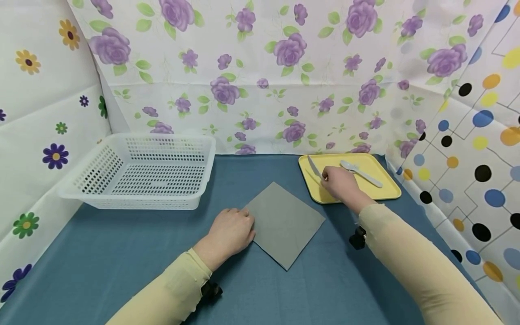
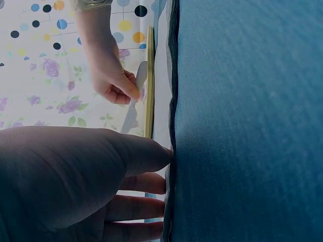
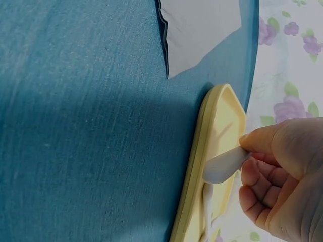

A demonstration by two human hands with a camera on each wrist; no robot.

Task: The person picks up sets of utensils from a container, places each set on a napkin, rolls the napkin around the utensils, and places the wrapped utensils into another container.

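Observation:
My right hand (image 1: 341,183) pinches a pale plastic knife (image 1: 314,166) between thumb and fingers, over the left part of the yellow tray (image 1: 325,196). In the right wrist view the knife's broad end (image 3: 224,166) sticks out from the pinch above the tray's rim. Another light utensil (image 1: 367,177) lies on the tray, right of that hand. My left hand (image 1: 230,232) rests on the left corner of a grey folded napkin (image 1: 286,221), laid as a diamond on the table. The left wrist view shows the thumb and fingertips touching the napkin's layered edge (image 2: 173,101).
A white perforated plastic basket (image 1: 138,201) stands at the back left of the blue-covered table (image 1: 134,253). Floral sheeting (image 1: 260,85) rises behind the table, and dotted sheeting (image 1: 483,180) borders it on the right, close to the tray.

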